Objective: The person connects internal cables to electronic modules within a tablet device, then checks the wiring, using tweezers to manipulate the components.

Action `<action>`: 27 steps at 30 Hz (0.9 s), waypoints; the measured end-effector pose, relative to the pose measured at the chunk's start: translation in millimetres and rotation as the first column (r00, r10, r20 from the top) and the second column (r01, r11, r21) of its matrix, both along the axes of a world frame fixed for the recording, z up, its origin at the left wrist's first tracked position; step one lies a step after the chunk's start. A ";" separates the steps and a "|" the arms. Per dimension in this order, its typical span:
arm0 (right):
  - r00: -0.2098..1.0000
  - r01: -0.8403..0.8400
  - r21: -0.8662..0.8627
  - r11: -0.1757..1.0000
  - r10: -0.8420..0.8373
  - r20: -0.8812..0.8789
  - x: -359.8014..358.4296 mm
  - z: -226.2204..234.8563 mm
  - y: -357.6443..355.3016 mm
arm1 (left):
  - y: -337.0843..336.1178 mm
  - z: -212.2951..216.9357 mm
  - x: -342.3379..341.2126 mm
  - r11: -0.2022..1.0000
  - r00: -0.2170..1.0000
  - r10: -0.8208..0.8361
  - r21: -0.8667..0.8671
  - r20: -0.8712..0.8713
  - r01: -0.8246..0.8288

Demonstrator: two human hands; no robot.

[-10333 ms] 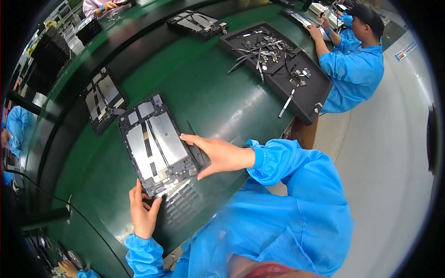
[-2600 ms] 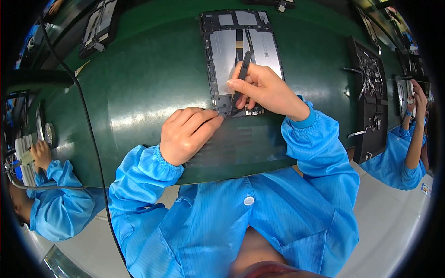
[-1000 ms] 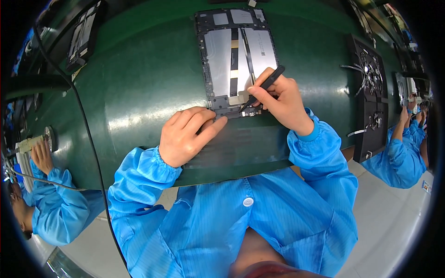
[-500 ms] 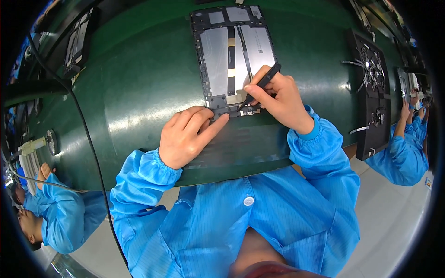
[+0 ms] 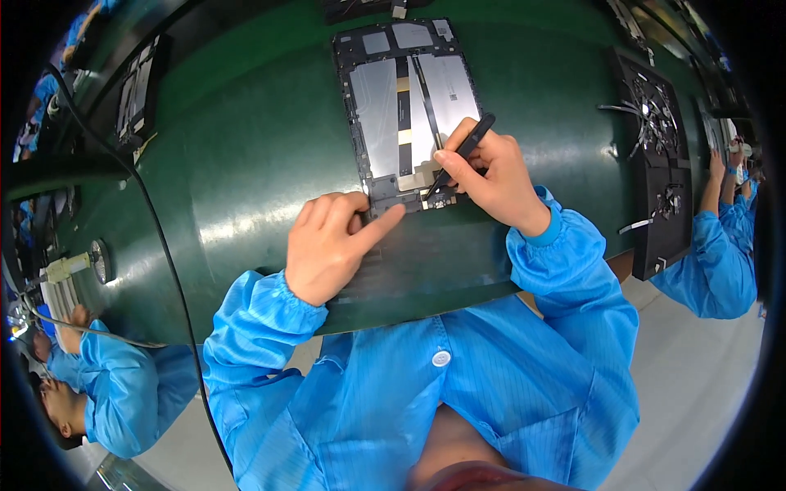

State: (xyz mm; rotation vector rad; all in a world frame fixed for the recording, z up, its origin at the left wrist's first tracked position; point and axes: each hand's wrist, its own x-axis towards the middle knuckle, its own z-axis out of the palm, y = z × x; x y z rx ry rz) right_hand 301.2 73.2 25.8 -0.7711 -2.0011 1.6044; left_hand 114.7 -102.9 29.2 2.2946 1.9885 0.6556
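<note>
An opened tablet chassis (image 5: 377, 114), silver plates in a black frame, lies on the green bench. A dark flat ribbon cable (image 5: 427, 98) runs down it, beside a black strip with gold bands. My right hand (image 5: 495, 172) is closed around black tweezers (image 5: 468, 147), whose tips point down at the small circuit board (image 5: 440, 199) along the tablet's near edge. Whether the tips grip anything is too small to tell. My left hand (image 5: 327, 245) rests at the near left corner, index finger stretched out to the edge, the other fingers curled beside the frame.
To the right stands a black tray (image 5: 659, 164) with several small cabled parts. A black cable (image 5: 155, 213) hangs across the left side. Another device (image 5: 137, 94) lies at the far left. Co-workers in blue sleeves sit at the left (image 5: 123, 401) and right (image 5: 720, 262).
The tablet sits slightly lower in the picture. My left fingers have shifted a little off the near left corner. The tweezers stay at the near edge in my right hand.
</note>
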 end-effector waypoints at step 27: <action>0.812 0.229 -0.423 0.877 -0.412 -0.414 5.3 -26.4 10.9 | -19.2 -1.5 -20.2 0.934 -0.137 0.122 -0.160 0.983 -0.319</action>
